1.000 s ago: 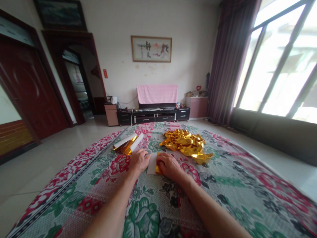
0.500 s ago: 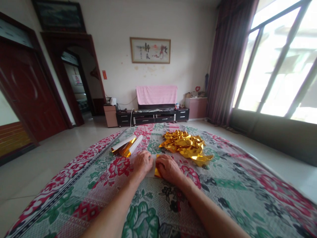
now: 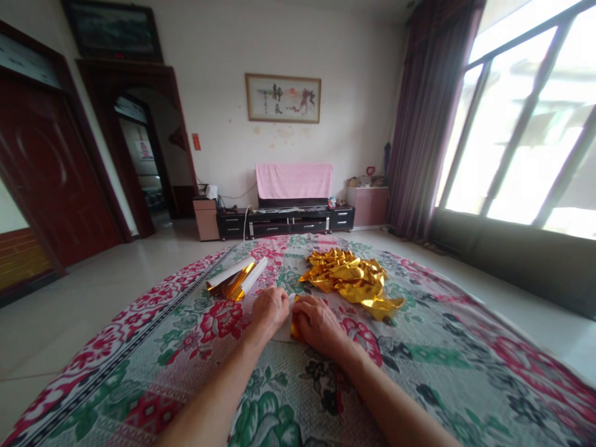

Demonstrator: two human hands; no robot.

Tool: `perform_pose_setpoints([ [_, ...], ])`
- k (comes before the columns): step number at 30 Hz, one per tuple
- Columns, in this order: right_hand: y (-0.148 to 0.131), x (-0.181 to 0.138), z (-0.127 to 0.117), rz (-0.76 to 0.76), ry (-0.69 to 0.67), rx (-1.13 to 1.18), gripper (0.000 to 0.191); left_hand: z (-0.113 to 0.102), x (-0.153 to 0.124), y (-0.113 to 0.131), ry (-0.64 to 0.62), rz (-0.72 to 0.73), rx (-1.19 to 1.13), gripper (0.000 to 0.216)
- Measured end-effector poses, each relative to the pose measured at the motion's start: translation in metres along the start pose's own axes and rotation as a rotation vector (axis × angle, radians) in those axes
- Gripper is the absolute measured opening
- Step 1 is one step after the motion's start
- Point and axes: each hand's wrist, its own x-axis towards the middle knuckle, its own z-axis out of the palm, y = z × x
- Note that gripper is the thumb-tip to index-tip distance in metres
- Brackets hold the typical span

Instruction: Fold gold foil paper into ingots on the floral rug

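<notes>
A sheet of gold foil paper (image 3: 295,330) with a white back lies on the flowered cloth between my hands, its right part turned over so that a gold strip shows. My right hand (image 3: 320,321) presses curled fingers onto that gold fold. On the sheet's white left side rests my left hand (image 3: 270,310), its fingers bent and pinched together near the far edge; the fingertips are partly hidden. Beyond my right hand is a heap of folded gold foil pieces (image 3: 347,273). Past my left hand lie curled gold sheets (image 3: 239,279) with white backs.
The round table wears a flowered tablecloth (image 3: 195,379). Behind it stand a low black TV cabinet (image 3: 293,225) and a pink cloth (image 3: 294,181) draped over a screen. A curtain (image 3: 421,124) and windows are at the right, a dark red door (image 3: 51,161) at the left.
The view has tilted slightly. Both hands stay at the sheet, with the left fingers drawn a little more together and the right hand still on the gold fold.
</notes>
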Motion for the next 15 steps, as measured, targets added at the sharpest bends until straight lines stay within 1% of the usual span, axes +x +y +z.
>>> perform_pose_setpoints([
  [4,0.000,0.000,0.000,-0.007,-0.010,0.005,0.018,0.001,0.002,0.000,-0.007,-0.013,-0.114,0.016],
  [7,0.000,0.000,0.001,0.003,-0.027,-0.005,0.018,0.005,0.006,-0.002,0.035,-0.039,-0.201,0.025],
  [11,-0.001,0.001,0.001,0.033,-0.047,-0.037,0.016,0.009,0.008,-0.005,0.055,-0.069,-0.233,0.035],
  [15,-0.001,0.003,0.000,0.050,-0.060,-0.066,0.015,0.012,0.009,-0.007,0.065,-0.074,-0.228,0.037],
])
